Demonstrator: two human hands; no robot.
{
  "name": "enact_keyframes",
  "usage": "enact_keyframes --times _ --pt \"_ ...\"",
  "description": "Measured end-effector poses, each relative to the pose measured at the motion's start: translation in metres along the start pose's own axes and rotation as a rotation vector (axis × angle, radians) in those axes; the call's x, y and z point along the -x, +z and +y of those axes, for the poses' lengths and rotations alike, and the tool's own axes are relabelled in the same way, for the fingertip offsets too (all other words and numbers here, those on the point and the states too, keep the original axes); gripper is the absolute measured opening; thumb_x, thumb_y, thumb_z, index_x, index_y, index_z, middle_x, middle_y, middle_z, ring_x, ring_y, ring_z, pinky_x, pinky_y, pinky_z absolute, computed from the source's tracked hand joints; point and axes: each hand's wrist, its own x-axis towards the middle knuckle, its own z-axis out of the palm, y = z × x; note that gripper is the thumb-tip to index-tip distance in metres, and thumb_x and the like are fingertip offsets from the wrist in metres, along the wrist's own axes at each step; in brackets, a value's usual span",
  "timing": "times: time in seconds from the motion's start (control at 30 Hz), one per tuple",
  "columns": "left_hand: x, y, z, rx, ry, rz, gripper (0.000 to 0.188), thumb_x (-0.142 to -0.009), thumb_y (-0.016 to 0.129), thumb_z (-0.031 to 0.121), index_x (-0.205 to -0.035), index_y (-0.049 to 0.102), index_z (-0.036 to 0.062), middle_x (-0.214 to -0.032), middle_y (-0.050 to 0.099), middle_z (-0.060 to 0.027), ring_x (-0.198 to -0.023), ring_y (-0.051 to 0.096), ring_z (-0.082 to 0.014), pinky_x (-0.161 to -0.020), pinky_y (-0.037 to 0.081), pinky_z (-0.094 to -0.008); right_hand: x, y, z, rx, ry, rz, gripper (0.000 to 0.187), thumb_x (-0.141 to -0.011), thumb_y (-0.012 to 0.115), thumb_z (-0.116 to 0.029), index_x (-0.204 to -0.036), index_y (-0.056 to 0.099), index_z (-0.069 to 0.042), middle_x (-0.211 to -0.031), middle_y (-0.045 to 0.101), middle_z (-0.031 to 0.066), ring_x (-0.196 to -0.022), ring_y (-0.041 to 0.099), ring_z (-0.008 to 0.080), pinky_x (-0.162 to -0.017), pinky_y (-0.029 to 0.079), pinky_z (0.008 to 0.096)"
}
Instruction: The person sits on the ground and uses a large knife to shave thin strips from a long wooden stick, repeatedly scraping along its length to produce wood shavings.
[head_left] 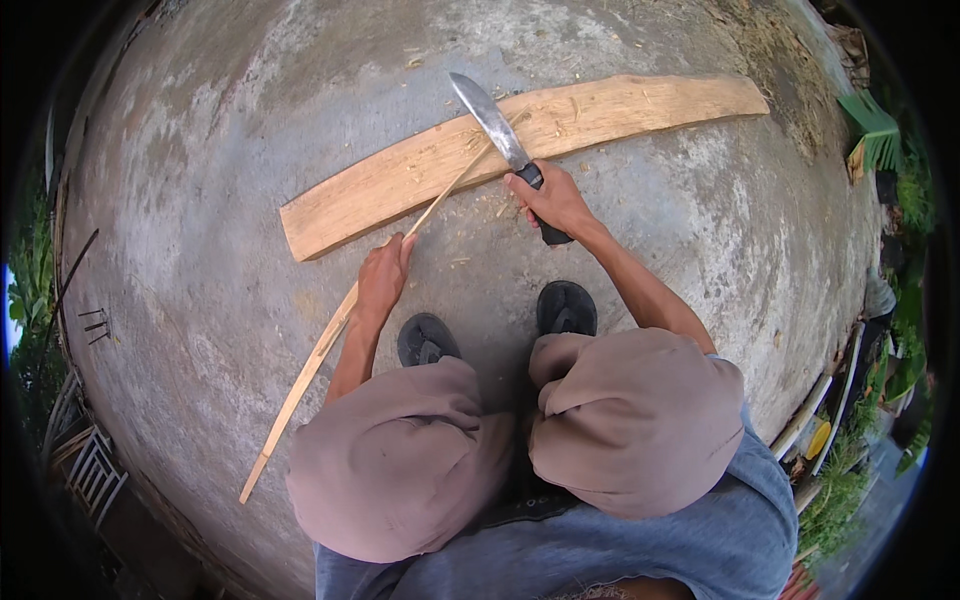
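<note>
One bamboo strip (330, 335) in left hand (383, 278), machete (500, 135) in right hand (553, 200).

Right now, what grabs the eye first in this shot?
The big knife stands out first: the right hand grips its dark handle, blade angled up-left over the long pale wooden plank lying on the concrete floor at upper centre. Next comes the thin bamboo strip, held in the left hand, running from the lower left up to the plank under the blade. Wood shavings lie scattered around the hands.
</note>
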Motion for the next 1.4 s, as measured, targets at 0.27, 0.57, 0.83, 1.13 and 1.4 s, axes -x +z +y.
enact_keyframes --times 0.27,0.57,0.83,1.13,1.4 --pt "-0.007 0.004 0.003 0.006 0.01 -0.019 0.036 -0.11 0.053 0.035 -0.1 0.064 0.0022 -0.082 0.067 -0.0297 -0.083 0.065 -0.0523 -0.07 0.049 -0.0595 -0.018 0.011 0.034 0.346 -0.194 0.176 0.036 -0.099 0.071 -0.034 -0.094 0.058 -0.001 -0.068 0.061 0.0054 -0.051 0.059 0.0134 -0.046 0.05 0.0312" --pt "-0.002 -0.002 -0.003 0.009 -0.014 -0.007 0.037 -0.11 0.053 0.035 -0.098 0.064 0.0017 -0.083 0.067 -0.0307 -0.083 0.064 -0.0531 -0.07 0.048 -0.0599 -0.001 0.006 -0.016 -0.083 -0.123 0.147 0.036 -0.101 0.071 -0.035 -0.095 0.058 -0.001 -0.067 0.059 0.0043 -0.05 0.058 0.0125 -0.046 0.049 0.031" --pt "-0.003 -0.001 -0.008 0.012 0.003 0.027 0.035 -0.108 0.055 0.034 -0.098 0.065 0.0018 -0.08 0.067 -0.0293 -0.081 0.066 -0.0514 -0.068 0.05 -0.0592 -0.012 0.008 -0.002 -0.001 0.078 -0.176 0.04 -0.1 0.071 -0.039 -0.091 0.057 -0.003 -0.065 0.057 0.0036 -0.048 0.056 0.0123 -0.043 0.047 0.0308" --pt "-0.007 0.0 -0.003 0.051 0.02 -0.014 0.034 -0.11 0.053 0.031 -0.098 0.063 0.001 -0.088 0.066 -0.0306 -0.086 0.063 -0.0524 -0.071 0.046 -0.0602 -0.022 0.007 0.01 0.14 -0.241 0.261 0.036 -0.099 0.071 -0.033 -0.094 0.061 0.002 -0.067 0.061 0.0078 -0.049 0.06 0.0135 -0.046 0.049 0.0313" --pt "-0.007 -0.008 -0.006 -0.007 -0.016 -0.04 0.038 -0.11 0.051 0.037 -0.103 0.066 0.002 -0.088 0.069 -0.0287 -0.088 0.066 -0.0512 -0.073 0.049 -0.0593 -0.016 -0.007 -0.01 -0.266 0.261 -0.324 0.035 -0.097 0.074 -0.032 -0.096 0.061 0.001 -0.07 0.061 0.0048 -0.05 0.057 0.0126 -0.043 0.048 0.03"
